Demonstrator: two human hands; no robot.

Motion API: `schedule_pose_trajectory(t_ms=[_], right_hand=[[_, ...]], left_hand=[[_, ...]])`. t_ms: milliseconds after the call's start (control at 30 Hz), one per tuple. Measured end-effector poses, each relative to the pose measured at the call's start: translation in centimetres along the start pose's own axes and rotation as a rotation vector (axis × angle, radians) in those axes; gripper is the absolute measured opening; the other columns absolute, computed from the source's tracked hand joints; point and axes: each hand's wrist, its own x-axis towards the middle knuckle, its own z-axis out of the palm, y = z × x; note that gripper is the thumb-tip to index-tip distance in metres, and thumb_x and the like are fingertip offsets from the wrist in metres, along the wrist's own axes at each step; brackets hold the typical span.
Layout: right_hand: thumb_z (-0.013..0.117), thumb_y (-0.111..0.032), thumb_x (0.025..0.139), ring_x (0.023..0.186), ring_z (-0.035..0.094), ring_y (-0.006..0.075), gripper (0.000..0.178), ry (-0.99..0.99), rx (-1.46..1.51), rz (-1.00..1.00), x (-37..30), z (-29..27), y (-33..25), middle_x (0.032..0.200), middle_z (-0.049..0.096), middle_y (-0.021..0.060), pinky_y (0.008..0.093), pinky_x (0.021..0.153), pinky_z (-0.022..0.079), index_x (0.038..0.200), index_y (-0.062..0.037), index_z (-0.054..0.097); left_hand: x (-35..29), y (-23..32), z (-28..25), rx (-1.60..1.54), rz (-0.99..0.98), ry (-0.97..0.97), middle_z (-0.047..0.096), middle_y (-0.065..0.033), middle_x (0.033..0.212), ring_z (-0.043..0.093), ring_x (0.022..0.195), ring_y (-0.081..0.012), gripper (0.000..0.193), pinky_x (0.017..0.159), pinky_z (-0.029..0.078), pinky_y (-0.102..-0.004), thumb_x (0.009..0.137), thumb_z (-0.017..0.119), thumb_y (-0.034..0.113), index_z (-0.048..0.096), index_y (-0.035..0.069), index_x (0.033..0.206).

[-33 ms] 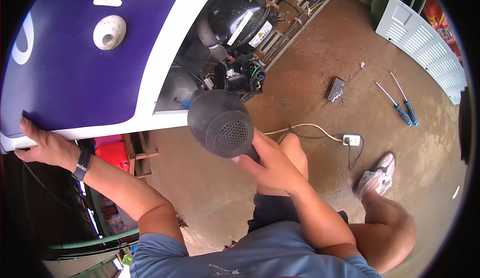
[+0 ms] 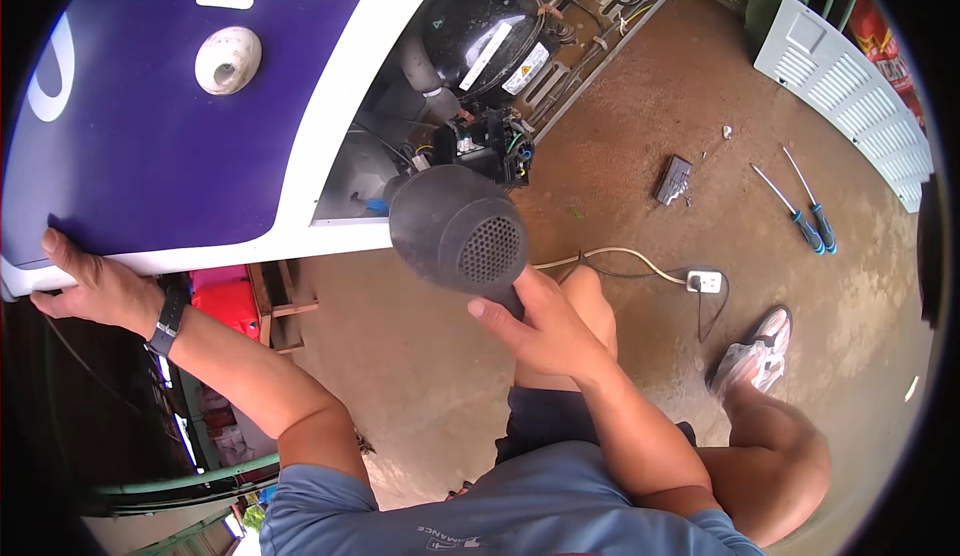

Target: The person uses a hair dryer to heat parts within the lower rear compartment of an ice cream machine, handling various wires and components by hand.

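My right hand [image 2: 545, 326] is wrapped round the handle of a dark grey hair dryer [image 2: 440, 221], its round perforated air inlet facing up. The dryer stands just in front of the open compressor bay of a purple and white freezer cabinet [image 2: 190, 166], and its outlet end is hidden. Inside the bay are a black compressor [image 2: 480, 31] and a black electrical box [image 2: 485, 146] with exposed wires and terminals. At far left, my left hand [image 2: 95, 286] grips the white edge of the cabinet, with fingers on both sides of it.
On the floor to the right lie two blue-handled screwdrivers [image 2: 815, 231], a small dark box-shaped part [image 2: 673, 180] and a white socket block [image 2: 703, 281] with a cable. A slotted white panel [image 2: 840, 86] leans at far right. Red items [image 2: 228, 306] lie below the cabinet edge.
The hair dryer in my right hand has shifted slightly right, its inlet turning a little. My left hand keeps its hold on the cabinet edge.
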Motion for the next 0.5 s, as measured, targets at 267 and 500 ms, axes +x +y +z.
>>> schedule_pose_trajectory(t_ms=[267, 500], right_hand=[[0.064, -0.024, 0.104, 0.115, 0.067, 0.0302, 0.06, 0.106, 0.105, -0.108, 1.9, 2.2, 0.7, 0.13, 0.067, 0.0197, 0.0427, 0.096, 0.051, 0.155, -0.0075, 0.039], [0.063, -0.03, 0.103, 0.099, 0.068, 0.0304, 0.061, 0.024, 0.066, -0.015, 2.7, 2.7, 0.1, 0.117, 0.068, 0.0192, 0.0421, 0.088, 0.052, 0.154, -0.0071, 0.038]], left_hand=[[-1.0, 1.3, 0.7, -0.046, -0.025, 0.0, 0.044, -0.0334, 0.145, 0.061, 0.123, -0.035, 0.132, 0.101, 0.059, -0.0422, 0.08, 0.088, 0.055, 0.005, -0.011, 0.159], [-0.7, 0.8, 0.7, -0.12, 0.022, -0.006, 0.048, -0.0329, 0.142, 0.06, 0.124, -0.0339, 0.131, 0.103, 0.057, -0.0402, 0.081, 0.089, 0.056, 0.007, -0.013, 0.156]])
